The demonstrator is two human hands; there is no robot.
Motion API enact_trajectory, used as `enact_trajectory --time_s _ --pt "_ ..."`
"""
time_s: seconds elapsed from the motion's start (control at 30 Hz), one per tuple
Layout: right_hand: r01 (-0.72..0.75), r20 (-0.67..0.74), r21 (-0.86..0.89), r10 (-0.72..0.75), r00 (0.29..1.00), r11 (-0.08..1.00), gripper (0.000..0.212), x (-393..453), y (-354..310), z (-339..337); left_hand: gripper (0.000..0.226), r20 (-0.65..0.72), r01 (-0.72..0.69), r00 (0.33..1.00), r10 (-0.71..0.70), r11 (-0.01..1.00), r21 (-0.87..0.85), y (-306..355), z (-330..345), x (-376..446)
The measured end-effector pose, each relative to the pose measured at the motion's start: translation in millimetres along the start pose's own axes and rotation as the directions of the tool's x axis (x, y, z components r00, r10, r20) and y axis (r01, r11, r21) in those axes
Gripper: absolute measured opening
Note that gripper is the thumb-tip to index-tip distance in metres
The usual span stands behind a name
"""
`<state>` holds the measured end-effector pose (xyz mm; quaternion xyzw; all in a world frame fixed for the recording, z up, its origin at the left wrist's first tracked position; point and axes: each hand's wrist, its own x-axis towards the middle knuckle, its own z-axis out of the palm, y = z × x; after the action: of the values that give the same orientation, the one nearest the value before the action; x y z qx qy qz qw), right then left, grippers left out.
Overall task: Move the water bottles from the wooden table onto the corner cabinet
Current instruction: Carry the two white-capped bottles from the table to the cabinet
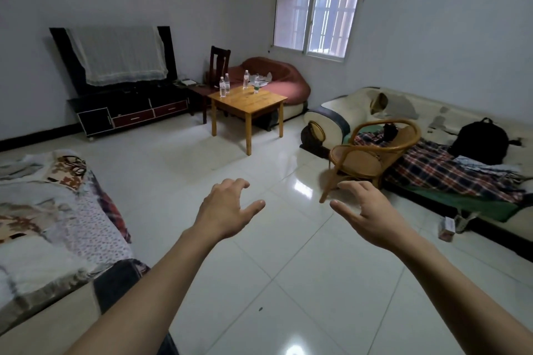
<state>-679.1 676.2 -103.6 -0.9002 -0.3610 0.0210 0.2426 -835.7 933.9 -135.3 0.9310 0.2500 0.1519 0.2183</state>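
Observation:
Far across the room stands a small wooden table [253,102] with several clear water bottles upright on its back half: a pair at the left [222,87], one in the middle [245,79], one with a green label at the right [256,85]. Just left of the table, a dark low cabinet [199,90] fills the corner beside the TV stand. My left hand [227,207] and my right hand [366,213] are stretched out over the tiled floor, fingers apart, holding nothing, well short of the table.
A black TV stand [129,112] with a cloth-draped screen lines the left wall. A dark wooden chair [219,62] and red sofa [277,81] sit behind the table. A rattan chair [372,150] and a cluttered sofa with a backpack [480,138] are right. A covered sofa [52,210] is left.

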Motion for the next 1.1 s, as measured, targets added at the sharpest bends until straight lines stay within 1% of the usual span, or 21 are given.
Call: enact_trajectory --time_s 0.17,0.33,0.47,0.53,0.63,0.77,0.87,0.97,1.1 --pt "-0.006 -0.027 -0.045 0.005 1.0 0.999 0.06 58 -23 11 0.064 0.012 0.01 1.0 -0.01 1.0 0.004 -40 -7 56" --pt "-0.033 0.039 -0.057 0.035 0.999 0.998 0.062 96 -29 38 0.063 0.051 0.0 0.999 0.002 1.0 -0.029 -66 -5 93" --pt "-0.021 0.036 -0.063 0.024 0.999 0.998 0.061 139 -28 46 0.062 0.043 -0.002 0.999 0.004 0.999 -0.041 -76 -1 134" --pt "-0.014 0.033 -0.046 0.015 0.999 0.999 0.062 163 -22 47 0.061 0.039 0.001 0.999 0.0 0.999 -0.042 -77 3 158" --pt "-0.012 0.019 -0.004 0.012 1.0 1.0 0.062 202 -4 52 0.061 0.067 0.007 0.998 -0.004 0.999 -0.033 -74 16 194" --pt "-0.014 0.009 0.043 0.014 1.0 0.999 0.066 264 27 61 0.061 0.096 -0.001 0.995 -0.002 1.0 0.024 -68 32 254" --pt "-0.006 0.004 0.104 0.006 1.0 0.995 0.066 320 49 60 0.062 0.086 0.023 0.996 -0.029 0.998 0.061 -60 35 310" --pt "0.014 0.014 0.09 -0.015 1.0 0.996 0.066 366 59 54 0.063 0.074 0.041 0.996 -0.047 0.995 0.088 -53 33 356" --pt "0.023 0.036 0.075 -0.026 0.999 0.997 0.064 432 73 48 0.062 0.031 0.066 0.997 -0.068 0.995 0.07 -52 38 417"
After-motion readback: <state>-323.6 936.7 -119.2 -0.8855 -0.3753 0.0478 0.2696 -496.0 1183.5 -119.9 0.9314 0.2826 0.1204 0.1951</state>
